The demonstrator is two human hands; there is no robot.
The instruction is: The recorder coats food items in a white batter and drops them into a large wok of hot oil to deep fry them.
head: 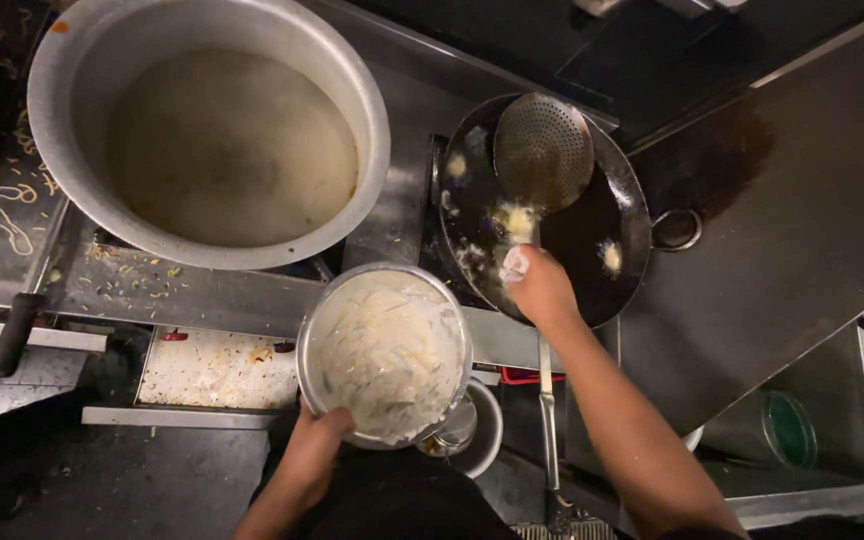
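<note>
At the near edge of the counter, the left hand (314, 440) clamps the near rim of a steel bowl (384, 352), thumb hooked over the lip, fingers hidden beneath; the bowl is smeared inside with pale batter and hangs partly out past the counter's front edge. Just right of it and lower sits a small steel cup (479, 432), touching or nearly touching the bowl's rim in this view. Further right a long metal handle (546, 420) runs from near to far under the right forearm. The right hand (537, 285) reaches over the near rim of a dark wok (592, 250), its batter-coated fingertips (514, 265) pinched together on a pale lump of batter. Pale pieces (610, 256) float apart in the dark oil, with open oil between them on the right side. A round perforated skimmer (542, 150) rests tilted across the wok's far side, covering much of that half. To the left, a large aluminium pot (207, 130) holds cloudy liquid; its rim stands close to both bowl and wok, leaving only a narrow strip of steel counter (392, 210) between. Scattered noodle scraps (132, 275) lie on the ledge near the pot. On the right a broad dark steel surface (802, 230) spreads away from the wok.
</note>
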